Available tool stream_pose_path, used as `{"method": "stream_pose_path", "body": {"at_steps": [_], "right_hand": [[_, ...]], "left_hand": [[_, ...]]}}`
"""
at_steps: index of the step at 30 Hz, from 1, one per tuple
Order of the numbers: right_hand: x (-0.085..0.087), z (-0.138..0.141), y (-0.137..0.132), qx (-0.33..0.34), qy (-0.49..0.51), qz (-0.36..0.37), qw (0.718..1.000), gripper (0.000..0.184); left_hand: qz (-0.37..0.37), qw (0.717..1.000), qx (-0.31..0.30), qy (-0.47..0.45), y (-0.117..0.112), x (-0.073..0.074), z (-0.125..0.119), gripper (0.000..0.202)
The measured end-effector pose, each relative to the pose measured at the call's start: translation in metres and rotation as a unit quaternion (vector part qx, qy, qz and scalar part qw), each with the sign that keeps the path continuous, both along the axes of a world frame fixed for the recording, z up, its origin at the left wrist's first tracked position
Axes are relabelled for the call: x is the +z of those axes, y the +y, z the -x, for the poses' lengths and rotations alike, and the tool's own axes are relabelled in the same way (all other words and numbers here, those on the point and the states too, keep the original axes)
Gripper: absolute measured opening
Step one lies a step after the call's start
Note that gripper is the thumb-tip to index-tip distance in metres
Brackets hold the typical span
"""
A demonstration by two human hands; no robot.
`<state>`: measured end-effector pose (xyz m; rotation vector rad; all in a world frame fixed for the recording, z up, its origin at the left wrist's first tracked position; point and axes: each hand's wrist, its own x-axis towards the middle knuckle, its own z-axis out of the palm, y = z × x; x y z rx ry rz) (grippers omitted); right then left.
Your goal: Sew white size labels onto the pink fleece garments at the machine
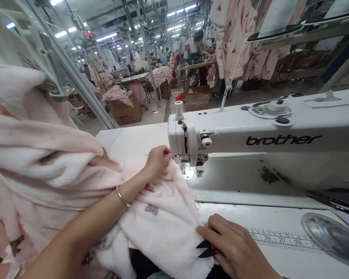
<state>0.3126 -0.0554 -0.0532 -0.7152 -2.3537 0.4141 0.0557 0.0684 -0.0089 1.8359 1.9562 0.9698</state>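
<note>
A pale pink plush garment [165, 217] with small printed figures spreads over the table, its edge close to the needle area of the white sewing machine [221, 135]. My left hand [158, 161] is closed beside the machine head, above the cloth. What its curled fingers pinch, if anything, is hidden. Black thread snips [206, 250] stick out from my right hand [232, 244], which is closed around them. The snips' blades are apart and lie over the garment's right edge, where the thumb and forefinger touch the cloth. The presser foot [184, 169] stands just right of the garment.
More pink plush fabric [46, 155] is heaped at the left, hanging from a grey clamp [56, 87]. Dark scissors [337, 203] and a clear round dish [331, 236] lie at the right. A printed ruler [282, 240] runs along the table. Thread cones [279, 17] stand above.
</note>
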Motion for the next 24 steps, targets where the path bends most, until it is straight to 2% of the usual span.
{"method": "stream_pose_path", "body": {"at_steps": [4,6,8,10,12,14,16,17,19,20,21,23,24], "right_hand": [[0.0,0.008,0.002,0.005,-0.006,0.004,1.0,0.039],[0.0,0.021,0.002,0.007,-0.009,-0.037,0.999,0.037],[-0.002,0.038,0.0,0.003,-0.009,-0.074,0.997,0.036],[-0.003,0.057,-0.003,-0.01,-0.003,-0.089,0.996,0.032],[-0.004,0.066,-0.005,-0.013,-0.003,-0.07,0.997,0.028],[-0.004,0.057,0.0,0.005,0.003,-0.023,1.0,0.032],[-0.004,0.026,0.015,-0.009,0.003,0.014,1.0,0.045],[-0.004,0.004,0.026,-0.048,-0.003,-0.004,0.999,0.05],[-0.005,-0.043,0.051,-0.179,-0.068,-0.042,0.981,0.029],[-0.006,-0.064,0.062,-0.237,-0.109,-0.063,0.963,0.028],[-0.006,-0.08,0.071,-0.284,-0.131,-0.102,0.944,0.036],[-0.006,-0.092,0.08,-0.337,-0.181,-0.157,0.911,0.047],[-0.006,-0.087,0.077,-0.337,-0.183,-0.183,0.905,0.046]], "left_hand": [[-0.008,0.998,-0.029,0.047,0.017,-0.029,0.011,0.007],[-0.011,0.997,-0.039,0.06,0.027,-0.035,0.028,0.007],[-0.016,0.997,-0.029,0.071,0.038,-0.034,0.051,0.01],[-0.025,0.996,0.004,0.08,0.05,-0.026,0.073,0.011],[-0.04,0.994,0.048,0.086,0.056,-0.012,0.087,0.01],[-0.064,0.991,0.081,0.087,0.051,0.005,0.089,0.008],[-0.082,0.99,0.074,0.085,0.032,0.021,0.076,0.008],[-0.083,0.992,0.051,0.083,0.018,0.026,0.065,0.009],[-0.053,0.995,-0.035,0.073,-0.013,0.031,0.04,0.006],[-0.03,0.993,-0.096,0.066,-0.027,0.03,0.028,0.005],[-0.01,0.986,-0.155,0.062,-0.039,0.028,0.018,0.006],[0.013,0.967,-0.244,0.075,-0.054,0.019,0.004,0.007],[0.012,0.959,-0.269,0.092,-0.056,0.013,0.001,0.008]]}}
